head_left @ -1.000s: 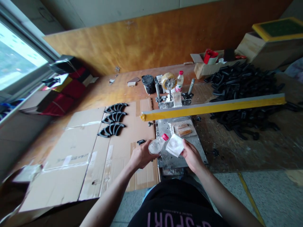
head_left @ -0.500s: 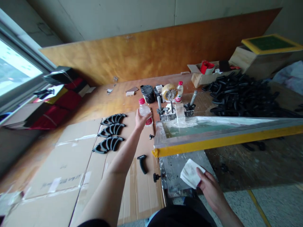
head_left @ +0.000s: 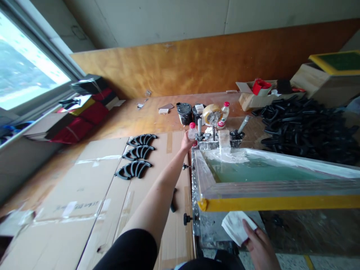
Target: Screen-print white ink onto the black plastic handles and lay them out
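Note:
My left hand (head_left: pixel 188 142) reaches far forward, closed round a clear plastic bottle (head_left: pixel 192 132) with a red cap. The bottle stands upright behind the screen-printing frame's left corner, beside a metal post of the hinge clamp (head_left: pixel 209 140); whether its base touches the table is hidden. Low on the right, my right hand (head_left: pixel 260 243) pinches a folded white cloth (head_left: pixel 235 227), perhaps paper, just in front of the printing frame (head_left: pixel 253 190). That frame has a green mesh, with its near side raised above a grey base plate. A single black curved handle (head_left: pixel 173 202) lies partly behind my left forearm.
Rows of black curved handles (head_left: pixel 135 168) lie on flattened cardboard (head_left: pixel 92 180) at left. Black tubs (head_left: pixel 184 113), a tape roll (head_left: pixel 212 114) and a second red-capped bottle (head_left: pixel 224 115) stand behind the clamp. A large heap of black handles (head_left: pixel 303 129) fills the right side.
My left hand has carried the bottle forward and right, to beside the clamp post. The printing frame's near side appears higher. The view has shifted; my right hand still holds the white cloth.

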Demonstrator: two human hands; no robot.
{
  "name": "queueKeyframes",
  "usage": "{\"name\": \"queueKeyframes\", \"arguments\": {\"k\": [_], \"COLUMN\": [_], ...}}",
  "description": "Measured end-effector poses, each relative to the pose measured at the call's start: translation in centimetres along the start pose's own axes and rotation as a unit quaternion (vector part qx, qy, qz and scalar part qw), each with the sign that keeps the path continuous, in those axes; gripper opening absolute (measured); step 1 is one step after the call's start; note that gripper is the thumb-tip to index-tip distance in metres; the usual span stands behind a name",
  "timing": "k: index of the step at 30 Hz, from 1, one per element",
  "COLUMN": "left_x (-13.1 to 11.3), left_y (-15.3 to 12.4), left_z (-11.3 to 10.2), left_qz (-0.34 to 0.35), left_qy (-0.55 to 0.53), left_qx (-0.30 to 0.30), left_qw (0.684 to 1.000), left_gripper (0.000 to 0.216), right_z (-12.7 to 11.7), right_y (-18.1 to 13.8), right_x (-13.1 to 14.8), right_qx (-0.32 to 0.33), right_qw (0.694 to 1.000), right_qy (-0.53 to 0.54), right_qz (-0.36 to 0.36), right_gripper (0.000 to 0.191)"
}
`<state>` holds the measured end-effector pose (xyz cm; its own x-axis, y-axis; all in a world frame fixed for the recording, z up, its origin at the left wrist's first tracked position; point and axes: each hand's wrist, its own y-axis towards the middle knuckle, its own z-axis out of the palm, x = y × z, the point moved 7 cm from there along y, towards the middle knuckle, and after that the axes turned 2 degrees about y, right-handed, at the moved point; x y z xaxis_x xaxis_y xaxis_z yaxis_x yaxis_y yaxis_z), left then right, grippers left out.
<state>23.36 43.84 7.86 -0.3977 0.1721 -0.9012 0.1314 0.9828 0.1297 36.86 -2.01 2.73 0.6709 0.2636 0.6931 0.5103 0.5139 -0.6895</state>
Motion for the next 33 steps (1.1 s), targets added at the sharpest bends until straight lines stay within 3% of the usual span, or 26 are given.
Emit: {"name": "queueKeyframes", "arguments": {"k": [3,6,9,12,14,17,21,26,30,33], "left_x": [0.0,2.5,6.3,9.5,10.6,10.8,10.6,12.2,13.6,14.1], "left_y": [-4.0,-12.3,-22.4,-29.3,-31.1,-31.4,-32.9,-37.3,-38.8,-38.9], "left_z": [-3.6,-8.5,-12.5,-13.3,-12.7,-12.6,-15.6,-19.2,-19.3,-18.9], "left_qz": [0.023,-0.007,-0.086,-0.193,-0.237,-0.253,-0.236,-0.229,-0.224,-0.216], "left_qy": [0.032,0.077,0.154,0.299,0.366,0.397,0.394,0.373,0.348,0.334], "left_qx": [-0.024,-0.062,-0.101,-0.067,-0.027,-0.008,-0.03,-0.069,-0.12,-0.146], "left_qw": [0.999,0.995,0.979,0.932,0.9,0.883,0.888,0.897,0.903,0.906], "left_gripper": [0.05,0.028,0.024,0.034,0.034,0.024,0.014,0.018,0.029,0.03], "right_z": [1.8,3.5,4.8,6.8,8.6,12.6,18.6,25.9,30.0,31.2], "right_y": [0.0,0.3,1.0,1.7,1.9,1.2,-1.1,-3.7,-4.8,-4.8], "right_x": [0.5,1.5,2.6,3.2,3.2,2.8,1.0,-4.3,-9.5,-12.6], "right_qx": [0.045,0.09,0.116,0.147,0.164,0.225,0.331,0.431,0.48,0.497], "right_qw": [0.999,0.995,0.984,0.957,0.929,0.869,0.765,0.615,0.512,0.443], "right_qy": [-0.005,-0.033,-0.096,-0.18,-0.243,-0.324,-0.386,-0.455,-0.525,-0.58], "right_qz": [0.004,-0.025,-0.094,-0.174,-0.223,-0.299,-0.396,-0.479,-0.482,-0.47], "right_gripper": [0.053,0.053,0.054,0.055,0.054,0.048,0.04,0.038,0.043,0.045]}}
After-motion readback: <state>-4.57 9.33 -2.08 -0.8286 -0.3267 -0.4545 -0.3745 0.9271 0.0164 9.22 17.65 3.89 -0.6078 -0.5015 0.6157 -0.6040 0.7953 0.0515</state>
